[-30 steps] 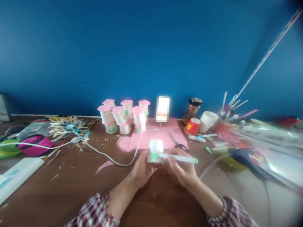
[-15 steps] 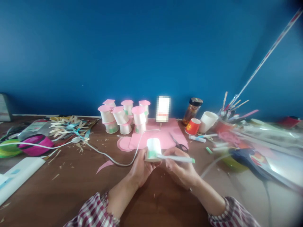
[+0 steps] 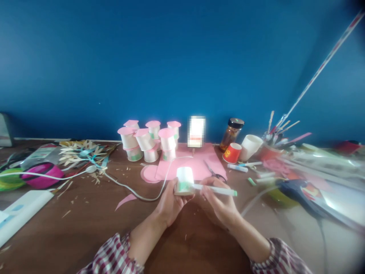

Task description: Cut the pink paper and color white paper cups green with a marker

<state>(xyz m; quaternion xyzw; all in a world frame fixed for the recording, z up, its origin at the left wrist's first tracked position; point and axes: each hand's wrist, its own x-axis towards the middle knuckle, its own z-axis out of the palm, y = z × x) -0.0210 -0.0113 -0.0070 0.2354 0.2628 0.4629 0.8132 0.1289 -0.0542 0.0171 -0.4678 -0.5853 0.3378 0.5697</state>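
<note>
A white paper cup (image 3: 184, 176), upside down with a green patch low on its side, is gripped in my left hand (image 3: 169, 203) above the table. My right hand (image 3: 221, 203) pinches a white marker (image 3: 221, 190) with a green end, held nearly level. The marker's tip is at the right side of the cup, by the green patch; I cannot tell whether it touches. Behind the cup lies a pink paper sheet (image 3: 196, 161), with dark-handled scissors (image 3: 217, 176) on its right edge.
Several stacked white cups (image 3: 145, 142) topped with pink paper stand at the back left. To the right are a red cup (image 3: 232, 153), a white cup (image 3: 251, 146), a dark-lidded jar (image 3: 232, 133) and a glue gun (image 3: 305, 196). A white cable (image 3: 128, 190) crosses the left side.
My right hand and the marker have shifted slightly right, drawing the tip back along the cup's side. The left hand and cup stay nearly still.
</note>
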